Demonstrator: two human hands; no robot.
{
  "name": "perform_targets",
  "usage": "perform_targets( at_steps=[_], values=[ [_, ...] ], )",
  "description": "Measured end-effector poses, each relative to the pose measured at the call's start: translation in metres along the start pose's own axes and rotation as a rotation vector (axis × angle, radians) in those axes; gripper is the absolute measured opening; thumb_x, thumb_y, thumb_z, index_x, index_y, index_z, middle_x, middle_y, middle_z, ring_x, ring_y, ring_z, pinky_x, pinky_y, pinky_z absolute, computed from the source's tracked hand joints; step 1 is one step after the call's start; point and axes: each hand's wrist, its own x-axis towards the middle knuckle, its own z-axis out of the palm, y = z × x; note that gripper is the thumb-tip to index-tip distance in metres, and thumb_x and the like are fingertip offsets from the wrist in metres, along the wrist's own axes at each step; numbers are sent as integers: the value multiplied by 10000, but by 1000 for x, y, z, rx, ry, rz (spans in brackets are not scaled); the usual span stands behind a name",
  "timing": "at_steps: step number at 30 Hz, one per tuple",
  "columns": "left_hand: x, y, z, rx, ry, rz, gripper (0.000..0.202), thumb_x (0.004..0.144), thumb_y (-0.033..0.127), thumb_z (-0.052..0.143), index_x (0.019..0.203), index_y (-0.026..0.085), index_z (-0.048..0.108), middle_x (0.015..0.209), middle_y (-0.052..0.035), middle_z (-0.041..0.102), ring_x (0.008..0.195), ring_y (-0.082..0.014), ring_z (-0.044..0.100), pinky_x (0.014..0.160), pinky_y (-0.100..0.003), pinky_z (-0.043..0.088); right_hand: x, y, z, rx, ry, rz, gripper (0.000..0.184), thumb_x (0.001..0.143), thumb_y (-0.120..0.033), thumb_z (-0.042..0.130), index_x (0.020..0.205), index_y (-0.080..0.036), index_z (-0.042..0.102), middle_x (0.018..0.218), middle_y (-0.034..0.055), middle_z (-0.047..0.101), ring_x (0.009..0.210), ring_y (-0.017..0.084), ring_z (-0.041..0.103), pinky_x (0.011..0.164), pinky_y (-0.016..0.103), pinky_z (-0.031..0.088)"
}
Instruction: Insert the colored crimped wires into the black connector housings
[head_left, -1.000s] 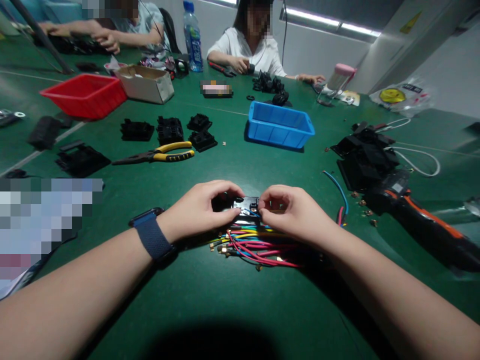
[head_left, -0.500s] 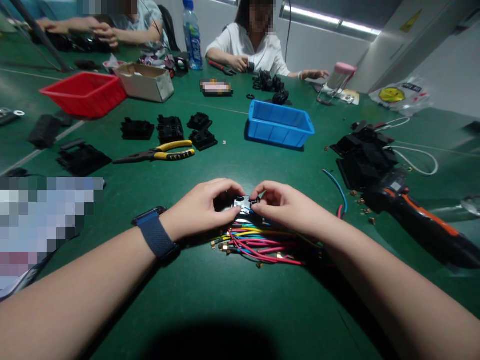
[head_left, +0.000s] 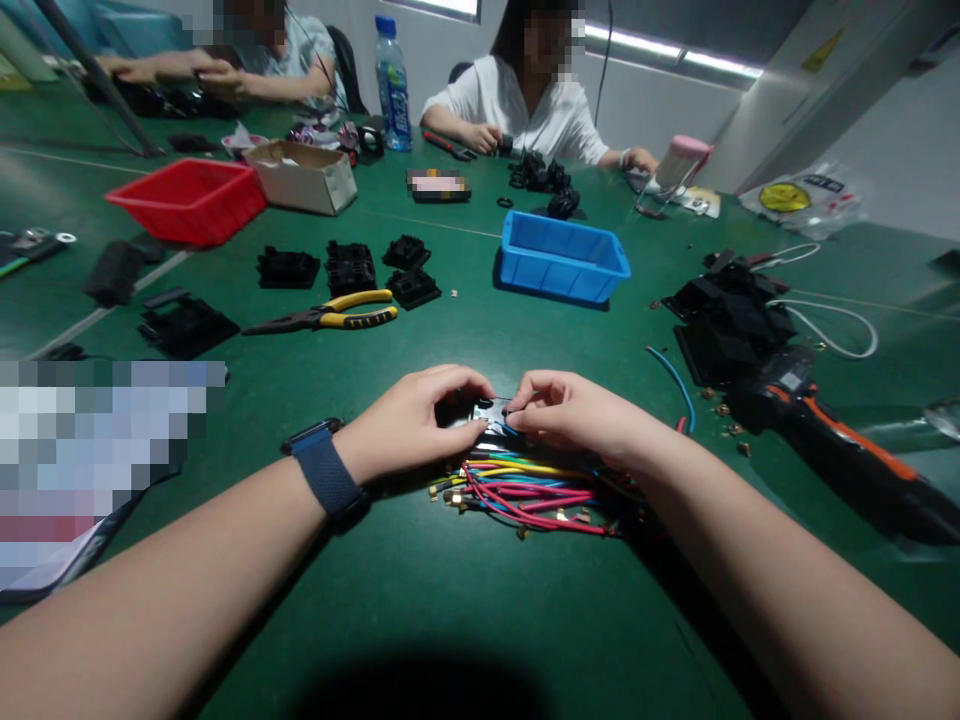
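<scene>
Both hands meet over a small black plastic block [head_left: 491, 420] on the green table [head_left: 465, 330]. My left hand [head_left: 412, 420], with a dark blue watch band on its wrist, curls round the block's left side. My right hand [head_left: 577, 415] pinches at the block's right end, where thin wires enter it. A bundle of red, yellow, blue and pink wires [head_left: 525, 490] with brass tips fans out toward me under my right wrist.
Yellow-handled pliers [head_left: 330, 312] and several black parts [head_left: 349, 265] lie at the left. A blue bin [head_left: 562, 258], a red bin [head_left: 187, 198] and a cardboard box [head_left: 304, 175] stand further off. An orange-black power screwdriver [head_left: 832, 440] lies right. Two people work across the table.
My right hand's fingers have slid left along the block toward my left hand. The view has dropped slightly. The block and wires stay in place.
</scene>
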Motion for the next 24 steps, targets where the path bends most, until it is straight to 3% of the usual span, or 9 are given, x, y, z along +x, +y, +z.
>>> perform_targets(
  at_steps=[13,24],
  values=[
    [0,1,-1,-14,-7,-8,266,781,268,551,1029,186,601,994,-29,637,887,-164,583,788,-288,470,0,1,-1,-59,0,-67,100,697,-190,605,715,-178,507,557,-71,505,461,50,401,446,186,274],
    [1,1,-1,-27,-10,-15,266,782,281,560,1028,191,608,1000,-30,643,895,-165,586,795,-291,469,-10,-13,-6,-257,25,22,92,766,-254,578,800,-173,602,576,-33,539,453,68,450,412,192,329]
  ],
)
